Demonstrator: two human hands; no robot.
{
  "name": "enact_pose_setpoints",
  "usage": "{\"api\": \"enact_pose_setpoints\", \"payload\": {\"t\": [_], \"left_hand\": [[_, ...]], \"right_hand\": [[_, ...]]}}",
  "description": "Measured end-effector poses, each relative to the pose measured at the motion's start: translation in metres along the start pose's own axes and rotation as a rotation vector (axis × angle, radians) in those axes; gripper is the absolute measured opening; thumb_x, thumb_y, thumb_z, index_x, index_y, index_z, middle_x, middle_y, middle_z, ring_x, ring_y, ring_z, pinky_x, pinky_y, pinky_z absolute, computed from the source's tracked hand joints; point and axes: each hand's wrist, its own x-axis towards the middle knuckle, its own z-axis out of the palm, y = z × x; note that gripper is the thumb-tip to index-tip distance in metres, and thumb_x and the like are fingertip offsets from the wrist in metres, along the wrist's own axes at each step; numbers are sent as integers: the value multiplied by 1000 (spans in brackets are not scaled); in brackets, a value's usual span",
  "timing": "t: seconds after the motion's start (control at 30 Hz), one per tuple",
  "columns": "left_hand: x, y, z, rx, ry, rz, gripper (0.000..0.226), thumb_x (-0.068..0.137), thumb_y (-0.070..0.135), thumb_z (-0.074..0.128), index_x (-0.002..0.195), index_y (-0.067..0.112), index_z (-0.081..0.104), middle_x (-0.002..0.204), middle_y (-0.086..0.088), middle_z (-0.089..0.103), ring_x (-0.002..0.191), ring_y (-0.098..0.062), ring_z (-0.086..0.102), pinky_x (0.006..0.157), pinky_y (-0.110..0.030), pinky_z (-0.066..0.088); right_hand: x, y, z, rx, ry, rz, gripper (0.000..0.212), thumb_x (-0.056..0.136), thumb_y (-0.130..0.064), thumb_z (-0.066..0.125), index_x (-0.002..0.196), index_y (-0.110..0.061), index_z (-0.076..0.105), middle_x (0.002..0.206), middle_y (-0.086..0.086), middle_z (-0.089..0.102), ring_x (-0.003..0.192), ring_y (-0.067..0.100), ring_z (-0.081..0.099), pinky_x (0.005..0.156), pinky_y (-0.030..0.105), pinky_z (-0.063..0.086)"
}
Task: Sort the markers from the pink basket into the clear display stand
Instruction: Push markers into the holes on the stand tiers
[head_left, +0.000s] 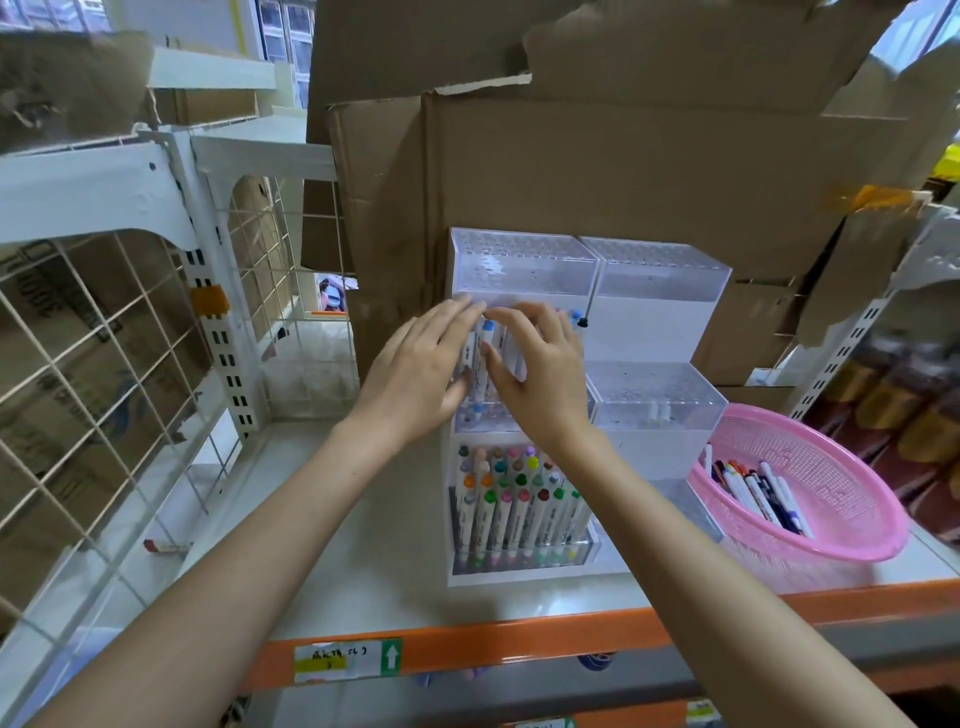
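The clear display stand (660, 291) stands on the shelf in stepped tiers. Its lower left tier is packed with several white markers with coloured caps (519, 499). Both hands are at the middle left tier, where a few white markers stand. My left hand (415, 374) lies against them from the left with its fingers straight. My right hand (540, 374) arches over them, index finger and thumb pinching a blue-capped marker (487, 343). The pink basket (831, 551) sits to the right and holds several markers (753, 493).
Two white markers (658, 413) stand in the stand's right middle tier. Large cardboard boxes (597, 171) close in behind the stand. A white wire rack (104, 364) borders the left. The shelf's orange front edge (519, 639) runs below my forearms.
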Motion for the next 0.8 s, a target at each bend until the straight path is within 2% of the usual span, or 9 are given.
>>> {"api": "enact_pose_setpoints", "payload": {"t": [0.1,0.4,0.67,0.8], "left_hand": [[-1,-2,1,-2,6,1,66,85,14,64,144,15,36,150,-4,36,138,-21,36,113,-41,29],[-2,-5,3,-56,-1,-22,66,84,10,63,144,18,37,150,-2,38,137,-20,37,111,-41,30],[-3,-3,0,-81,20,-71,57,89,12,58,142,20,41,146,-2,42,134,-19,40,108,-41,32],[-3,-1,1,-77,22,-87,57,88,10,59,142,19,41,146,-3,43,134,-20,40,107,-42,33]], "right_hand": [[-2,5,0,-35,8,2,25,89,-27,62,114,-20,65,112,1,59,103,21,53,89,37,41],[7,1,-3,41,-4,16,17,88,-24,64,104,-19,68,107,0,64,98,20,57,84,37,42],[16,-1,-3,89,-44,59,11,84,-22,70,92,-16,65,94,0,64,90,22,58,83,50,47],[18,-4,-4,136,-70,98,14,83,-21,73,85,-15,60,84,-4,63,83,18,55,86,52,46]]}}
